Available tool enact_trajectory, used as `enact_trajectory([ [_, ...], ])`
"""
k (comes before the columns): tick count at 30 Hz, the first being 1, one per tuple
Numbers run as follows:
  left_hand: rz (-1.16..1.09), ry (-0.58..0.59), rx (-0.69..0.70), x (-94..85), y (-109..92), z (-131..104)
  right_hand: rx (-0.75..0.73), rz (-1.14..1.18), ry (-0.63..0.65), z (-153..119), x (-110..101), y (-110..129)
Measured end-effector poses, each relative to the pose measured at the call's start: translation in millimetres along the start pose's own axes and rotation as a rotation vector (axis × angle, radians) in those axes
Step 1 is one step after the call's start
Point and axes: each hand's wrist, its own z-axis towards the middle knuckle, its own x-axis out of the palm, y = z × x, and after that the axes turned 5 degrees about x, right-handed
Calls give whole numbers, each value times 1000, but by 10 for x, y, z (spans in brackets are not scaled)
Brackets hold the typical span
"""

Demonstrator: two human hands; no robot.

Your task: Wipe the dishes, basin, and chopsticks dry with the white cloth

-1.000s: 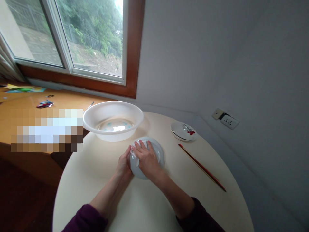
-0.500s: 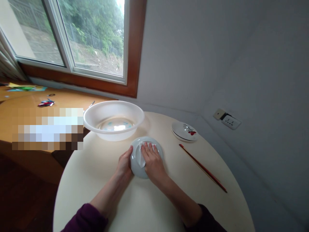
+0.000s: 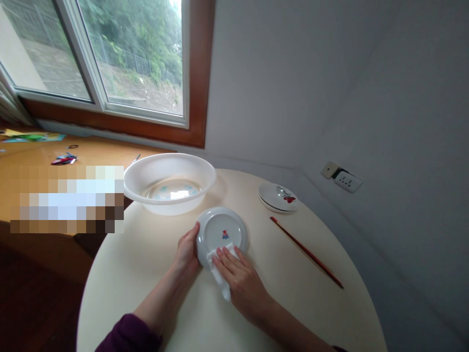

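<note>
My left hand (image 3: 188, 247) grips the left rim of a white plate (image 3: 212, 220), thumb on top and the other fingers hidden below. The plate is bottom side up, showing its foot ring and a small red and blue mark. My right hand (image 3: 240, 278) presses a white tissue (image 3: 220, 283) flat onto the plate's near edge. Its fingers lie over the tissue, and a corner of it hangs down toward me. Beyond the plate stands a translucent white basin (image 3: 172, 208) with water in it.
On the round cream table (image 3: 146, 264), a pair of reddish-brown chopsticks (image 3: 308, 253) lies to the right. Behind them are stacked plates (image 3: 273, 195) with a red flower design. A wooden desk (image 3: 98, 146) with pens (image 3: 65, 159) adjoins at left. A wall socket (image 3: 348, 181) is at right.
My right hand has moved the tissue from the plate's middle down to its near edge, uncovering the mark on the base. My left hand keeps its hold. The view has shifted slightly.
</note>
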Motion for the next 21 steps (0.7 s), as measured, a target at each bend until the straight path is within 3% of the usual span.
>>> enact_trajectory([
  [5,39,-5,23,14,5,6,-16,-31,-22,-120,-62,-304],
  [9,36,-58,9,74,-42,-55,40,-60,-52,-60,10,-663],
  [11,41,-92,21,97,-62,-80,110,-11,-64,18,91,-852],
  [14,48,-73,32,94,-66,-87,331,225,-130,158,259,-1048],
  [18,52,-24,9,64,-46,-68,645,637,-291,337,424,-1026],
  [21,38,-32,-2,85,-47,-71,573,702,-313,476,395,-839],
])
